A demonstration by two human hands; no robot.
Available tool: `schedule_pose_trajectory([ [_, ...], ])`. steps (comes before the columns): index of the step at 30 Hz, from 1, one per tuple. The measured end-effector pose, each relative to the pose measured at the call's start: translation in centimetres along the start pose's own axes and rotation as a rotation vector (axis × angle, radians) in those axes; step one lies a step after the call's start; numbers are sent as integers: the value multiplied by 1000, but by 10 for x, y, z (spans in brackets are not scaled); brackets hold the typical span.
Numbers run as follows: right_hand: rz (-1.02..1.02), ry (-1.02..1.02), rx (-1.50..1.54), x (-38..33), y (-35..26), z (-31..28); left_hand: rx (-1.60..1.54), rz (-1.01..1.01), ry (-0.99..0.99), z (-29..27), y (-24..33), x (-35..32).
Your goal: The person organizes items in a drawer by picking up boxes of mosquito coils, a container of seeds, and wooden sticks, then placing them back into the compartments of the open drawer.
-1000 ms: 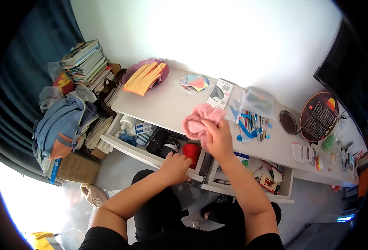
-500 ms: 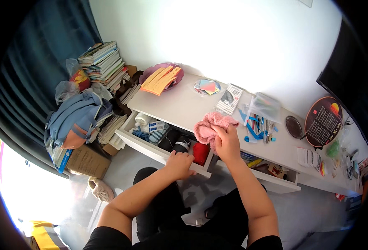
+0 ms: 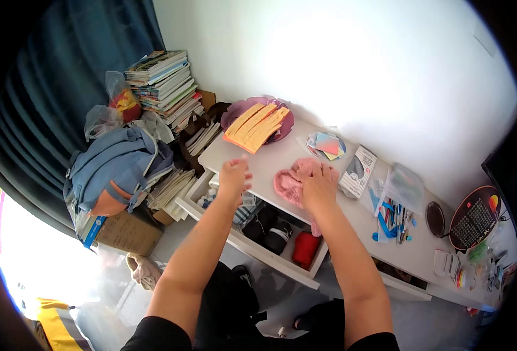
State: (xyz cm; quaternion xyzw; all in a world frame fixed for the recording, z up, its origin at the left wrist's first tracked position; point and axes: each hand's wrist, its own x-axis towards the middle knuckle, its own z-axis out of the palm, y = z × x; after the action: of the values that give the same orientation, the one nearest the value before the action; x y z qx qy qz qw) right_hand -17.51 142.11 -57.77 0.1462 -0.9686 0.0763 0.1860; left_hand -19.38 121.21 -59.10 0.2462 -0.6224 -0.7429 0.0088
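Compared with the earlier frames, the pink plush cloth [image 3: 288, 186] has come down from mid-air onto the pale desk [image 3: 270, 157], and the left hand [image 3: 233, 180] has lifted off the front of the open drawer [image 3: 273, 263]. That hand now hangs over the drawer's left part, fingers loosely parted, with nothing visible in it. The right hand [image 3: 320, 190] lies palm down on the cloth, fingers partly spread; whether they pinch a fold I cannot tell. The cloth sits bunched near the desk's front edge, a strip of it showing below the wrist. Below are dark bundles [image 3: 261, 225] and a red bundle [image 3: 306, 248], inside the drawer.

The cloth looks light, soft and floppy, with a grippy pile and little to break. A gathered pinch at its thick left fold should hold well; gripping only the loose strip would probably leave it sagging.
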Motion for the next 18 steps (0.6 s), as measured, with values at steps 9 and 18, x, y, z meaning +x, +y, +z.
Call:
schedule_pose_trajectory([
  [9,332,-17,1029,30,-36,37,-378,132,129,9,10,78],
  [18,298,-187,2428,4,-46,-29,712,1643,86,-47,-10,-49],
])
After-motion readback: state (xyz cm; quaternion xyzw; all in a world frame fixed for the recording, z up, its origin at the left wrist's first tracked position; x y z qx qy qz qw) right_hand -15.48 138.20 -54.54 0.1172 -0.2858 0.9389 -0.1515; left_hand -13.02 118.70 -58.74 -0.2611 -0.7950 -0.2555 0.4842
